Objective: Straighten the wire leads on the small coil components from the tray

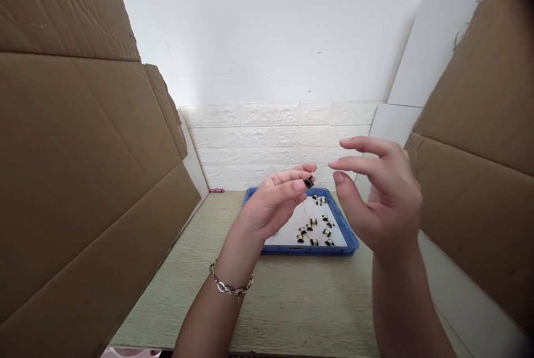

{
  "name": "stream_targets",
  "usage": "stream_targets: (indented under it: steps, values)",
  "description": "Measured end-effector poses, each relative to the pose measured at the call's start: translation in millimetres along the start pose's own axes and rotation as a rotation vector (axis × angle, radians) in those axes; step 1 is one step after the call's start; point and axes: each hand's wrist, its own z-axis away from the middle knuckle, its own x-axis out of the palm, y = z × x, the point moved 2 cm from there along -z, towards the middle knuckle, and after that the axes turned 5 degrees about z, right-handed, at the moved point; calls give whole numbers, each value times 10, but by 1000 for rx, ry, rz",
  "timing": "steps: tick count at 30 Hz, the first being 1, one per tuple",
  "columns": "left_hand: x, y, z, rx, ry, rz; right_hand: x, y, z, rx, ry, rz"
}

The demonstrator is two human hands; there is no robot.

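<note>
1. Coil [308,182], dark-ended: one, held up in the air, pinched closed between thumb and fingers [287,177] of my left hand.
2. Right hand [381,199]: fingers parted from thumb, nothing visibly held, just beside that coil.
3. Further coils [314,221]: about a dozen, yellow-wound, loose inside the blue tray [308,250] on the desk [292,302].
4. Progress: one in hand; finished or untouched among the rest, I cannot tell.

Gap btwn L hand [271,205] & R hand [386,196], above tray [334,250]; cardbd panels [83,168] on 2 sides
</note>
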Motion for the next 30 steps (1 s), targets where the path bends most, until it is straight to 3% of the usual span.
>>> stream_targets:
  steps: [12,30]
  values:
    - [19,1,19,11,-28,-72,40,-73,5,-93,-76,34]
    - [16,0,26,19,-51,-64,26,-86,0,-79,-55,36]
